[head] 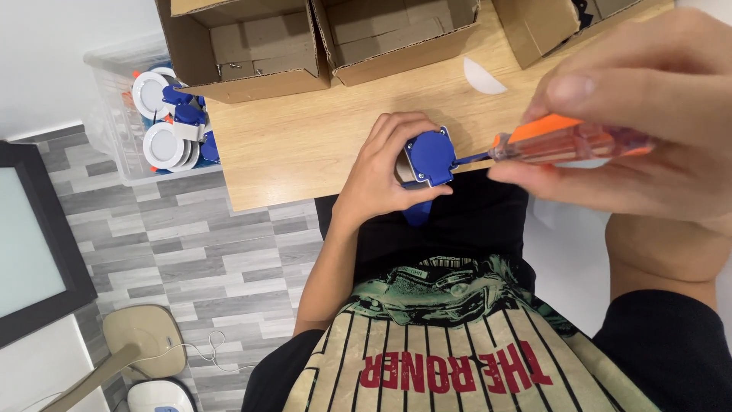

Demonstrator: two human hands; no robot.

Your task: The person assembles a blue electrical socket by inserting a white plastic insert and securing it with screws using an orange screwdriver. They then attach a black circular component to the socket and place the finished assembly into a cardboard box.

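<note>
While left hand [381, 172] grips blue socket [429, 156], right hand [640, 130] clasps screwdriver [568, 141] over wooden table [305, 145].

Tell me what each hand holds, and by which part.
Left hand grips the blue socket part around its body. Right hand holds the screwdriver by its orange handle.

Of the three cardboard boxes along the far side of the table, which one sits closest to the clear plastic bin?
The leftmost cardboard box: its left corner hangs beside the clear plastic bin of white and blue parts. The middle box and right box sit farther along the table.
</note>
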